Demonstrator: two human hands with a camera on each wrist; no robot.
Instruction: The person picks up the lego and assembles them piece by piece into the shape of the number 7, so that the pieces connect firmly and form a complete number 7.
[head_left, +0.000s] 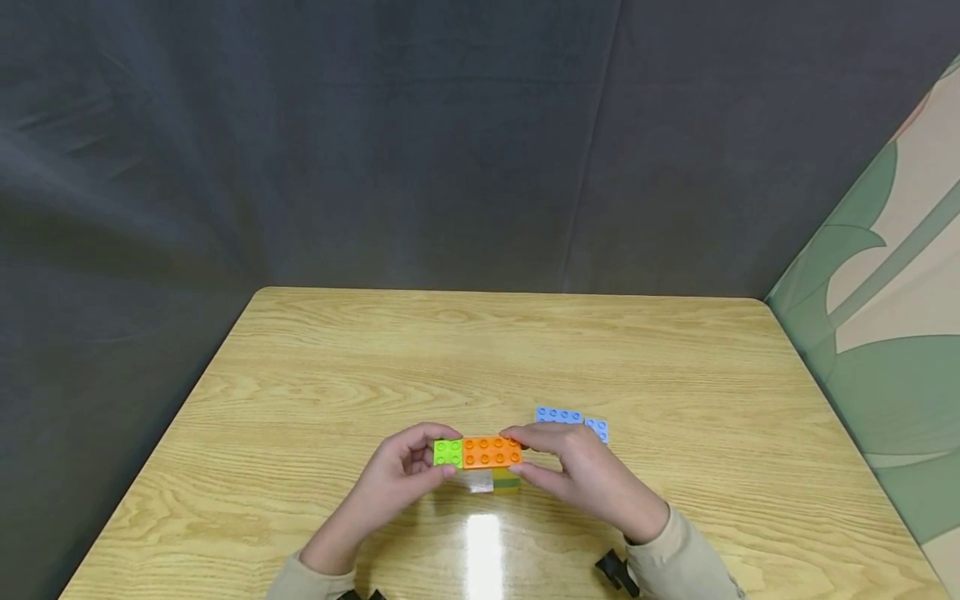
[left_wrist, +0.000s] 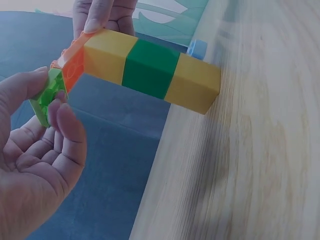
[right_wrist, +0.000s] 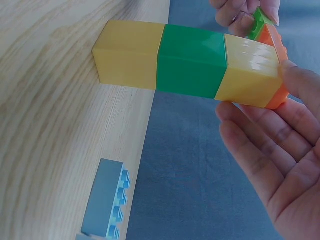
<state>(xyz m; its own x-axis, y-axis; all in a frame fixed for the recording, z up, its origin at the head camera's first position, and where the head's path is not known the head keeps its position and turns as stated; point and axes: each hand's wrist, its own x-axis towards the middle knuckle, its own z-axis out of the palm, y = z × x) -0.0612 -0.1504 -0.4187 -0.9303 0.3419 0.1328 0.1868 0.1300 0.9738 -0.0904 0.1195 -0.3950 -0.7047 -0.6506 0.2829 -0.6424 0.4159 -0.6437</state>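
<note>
A stack of yellow, green (left_wrist: 151,69) and yellow (left_wrist: 192,84) blocks stands on the table. On its top lies an orange studded brick (head_left: 492,452), which reaches out past the stack to the left. Beside the orange brick's left end, a small lime-green brick (head_left: 447,452) hangs over open space, its hollow underside showing in the left wrist view. My left hand (head_left: 401,471) pinches the lime-green brick between thumb and fingers. With thumb and fingers, my right hand (head_left: 581,471) grips the orange brick's right end, at the stack's top. Whether the two bricks are joined, I cannot tell.
Behind my right hand, a blue studded brick (head_left: 558,414) and a smaller blue brick (head_left: 597,427) lie on the wooden table (head_left: 300,375). Dark cloth (head_left: 420,150) hangs beyond the far edge, and a patterned cloth (head_left: 900,400) is on the right.
</note>
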